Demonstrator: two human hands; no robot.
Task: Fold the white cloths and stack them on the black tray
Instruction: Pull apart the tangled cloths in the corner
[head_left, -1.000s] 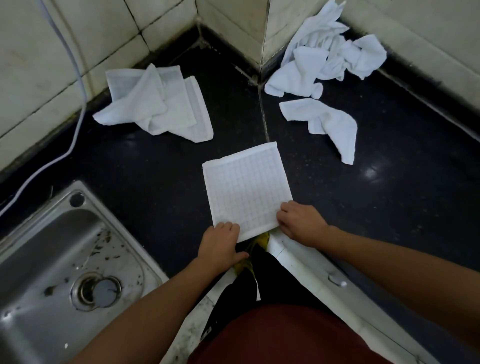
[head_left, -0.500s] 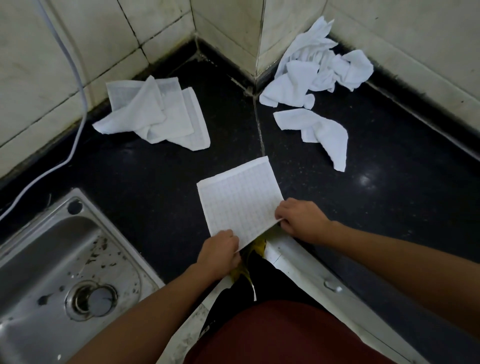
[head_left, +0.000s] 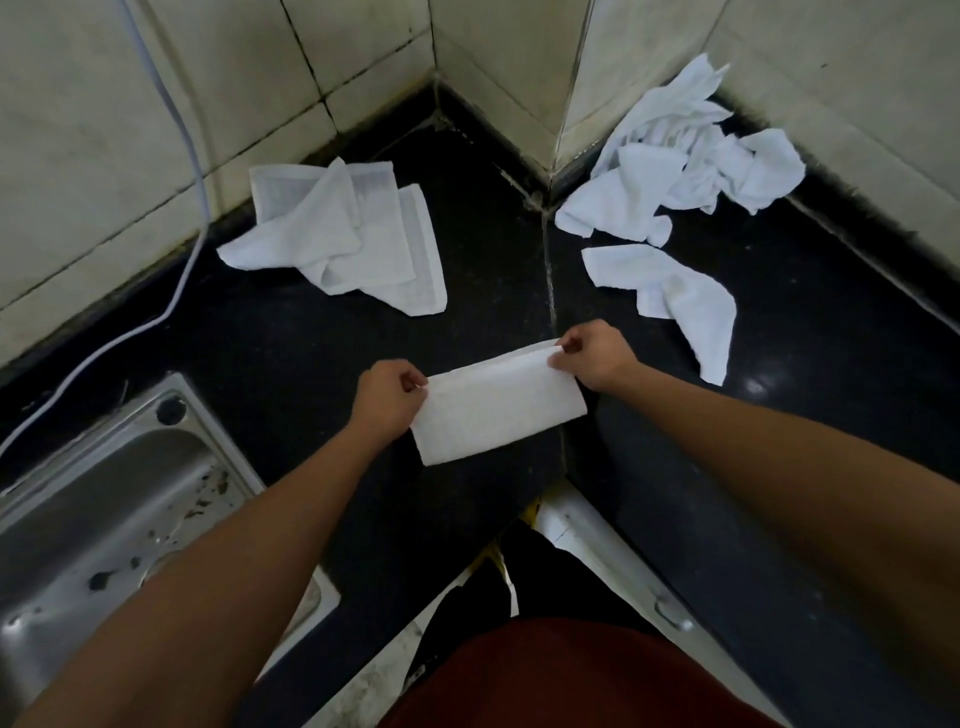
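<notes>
Dim, flat indoor light gives the wall tiles (head_left: 78, 130) a greenish cast. The black bench (head_left: 285, 353) swallows detail, save a small glare spot at its right. The white cloths (head_left: 337, 244) are brightest, the folded cloth (head_left: 493, 410) nearly washed out. The steel sink (head_left: 104, 493) has a dull sheen. Wide-angle bending curves the tile lines toward the edges, and the forearms (head_left: 208, 597) look soft.

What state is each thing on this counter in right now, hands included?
Held cloth: doubled over, gripped at both far corners.
Left hand: pinches the cloth's left corner.
Right hand: pinches the cloth's right corner.
Left heap: rumpled, partly flat.
Corner pile: crumpled, unfolded.
Single cloth: crumpled, lying alone.
Sink: no water showing, bottom dirty.
</notes>
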